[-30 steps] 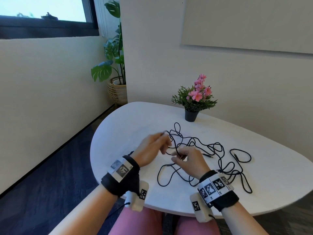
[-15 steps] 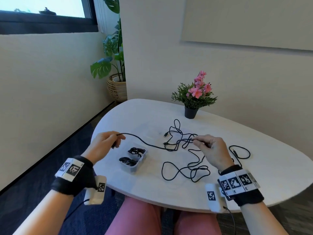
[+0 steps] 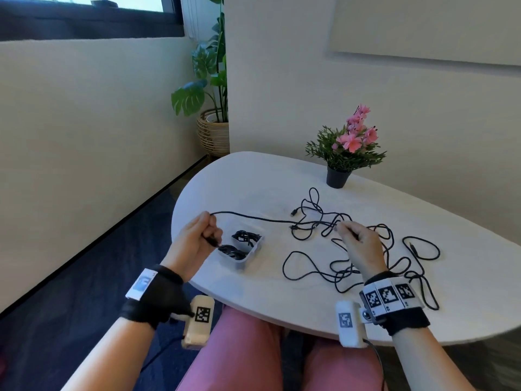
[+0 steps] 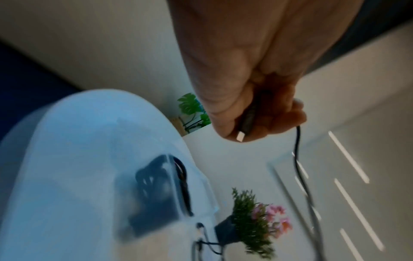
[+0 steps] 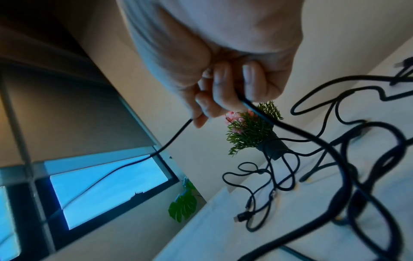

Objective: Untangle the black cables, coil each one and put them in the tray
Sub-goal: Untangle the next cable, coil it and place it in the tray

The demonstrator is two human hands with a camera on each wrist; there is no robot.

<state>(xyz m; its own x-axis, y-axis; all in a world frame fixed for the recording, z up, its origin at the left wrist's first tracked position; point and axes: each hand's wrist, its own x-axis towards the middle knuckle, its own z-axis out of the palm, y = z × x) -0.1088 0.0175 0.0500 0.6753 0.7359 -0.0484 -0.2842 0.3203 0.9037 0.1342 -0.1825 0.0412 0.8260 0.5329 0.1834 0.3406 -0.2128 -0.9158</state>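
Note:
A tangle of black cables (image 3: 355, 258) sprawls over the white table (image 3: 270, 176). My left hand (image 3: 197, 238) grips one cable's plug end (image 4: 245, 121) above the table's left edge, beside the tray. From it the cable (image 3: 253, 217) runs taut to my right hand (image 3: 358, 244), which pinches the same cable (image 5: 248, 104) over the tangle. The clear plastic tray (image 3: 255, 251) sits between the hands and holds two coiled black cables (image 3: 239, 244).
A small black pot of pink flowers (image 3: 345, 148) stands at the table's far side. Loose plug ends (image 3: 293, 212) lie near the tangle's far edge. A large leafy plant in a wicker basket (image 3: 212, 134) stands on the floor by the wall.
My hands started close together over the tangle, then drew apart. The left hand pulled a cable end out to the left, uncovering the tray; the right hand stays on the cable at the tangle.

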